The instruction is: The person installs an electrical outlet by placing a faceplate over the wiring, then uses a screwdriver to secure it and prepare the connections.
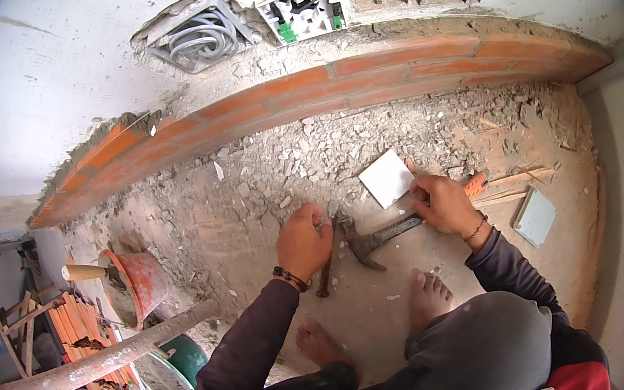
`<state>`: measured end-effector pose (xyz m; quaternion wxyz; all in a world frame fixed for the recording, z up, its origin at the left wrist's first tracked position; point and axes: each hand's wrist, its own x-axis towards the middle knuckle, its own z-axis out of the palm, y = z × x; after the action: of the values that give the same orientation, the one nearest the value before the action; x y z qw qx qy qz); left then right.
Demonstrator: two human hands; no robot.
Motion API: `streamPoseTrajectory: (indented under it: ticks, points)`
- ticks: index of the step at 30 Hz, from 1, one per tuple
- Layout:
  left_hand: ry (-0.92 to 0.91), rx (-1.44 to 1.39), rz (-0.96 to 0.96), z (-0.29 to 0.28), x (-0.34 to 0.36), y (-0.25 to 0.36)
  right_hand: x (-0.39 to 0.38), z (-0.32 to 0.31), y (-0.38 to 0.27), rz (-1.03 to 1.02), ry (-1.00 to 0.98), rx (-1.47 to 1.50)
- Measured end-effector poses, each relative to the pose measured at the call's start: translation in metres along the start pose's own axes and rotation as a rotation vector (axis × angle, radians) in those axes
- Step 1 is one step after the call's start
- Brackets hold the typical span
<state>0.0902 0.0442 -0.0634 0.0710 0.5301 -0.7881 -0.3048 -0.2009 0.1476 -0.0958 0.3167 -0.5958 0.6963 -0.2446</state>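
My left hand [303, 242] is closed above the dusty floor, thumb against curled fingers; whatever it pinches is hidden. Beside and partly beneath it shows a rusty metal rod [324, 279], perhaps a chisel, with a wider end. A claw hammer [361, 245] lies just right of this, its dark handle running toward my right hand and an orange grip end showing beyond. My right hand [444, 207] has its thumb and fingers drawn together over the handle, close to a square white tile [387, 179]. What these fingers hold, if anything, cannot be made out.
Rubble [306, 152] lines the low brick course [274, 96] under open wall boxes [303, 14]. At left are a red bucket [145, 282] with a wooden-handled tool, a dirty pole [111, 357] and a green bucket [185, 360]. A white switch plate [534, 217] lies right.
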Motion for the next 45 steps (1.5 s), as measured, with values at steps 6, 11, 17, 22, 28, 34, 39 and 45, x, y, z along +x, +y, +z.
streamPoseTrajectory:
  ticks: [6, 11, 17, 22, 28, 34, 39, 45]
  points:
    - [-0.010, 0.007, 0.002, 0.012, -0.006, -0.009, 0.003, 0.010, -0.012, 0.033, 0.197, -0.045]
    - [0.006, -0.037, 0.050, 0.021, -0.005, 0.002, 0.009, 0.017, -0.012, 0.089, 0.174, -0.123]
    - [0.055, -0.177, 0.080, 0.022, -0.001, 0.013, 0.018, 0.022, -0.016, 0.160, 0.161, -0.168]
    - [0.115, -0.279, 0.111, 0.021, 0.007, 0.024, 0.022, 0.026, -0.016, 0.174, 0.152, -0.160]
    - [-0.075, -0.581, 0.223, 0.026, -0.007, 0.087, 0.011, 0.021, -0.001, 0.142, 0.163, -0.159]
    - [-0.721, -1.174, 0.562, 0.008, -0.049, 0.158, -0.015, 0.016, -0.008, 0.148, 0.115, 0.095]
    - [-0.861, -1.581, 0.607, 0.002, -0.057, 0.181, -0.065, 0.029, -0.036, 0.249, -0.175, 0.227]
    - [-0.974, -1.494, 0.658, -0.012, -0.048, 0.172, -0.107, 0.053, -0.041, 0.406, -0.232, 0.274]
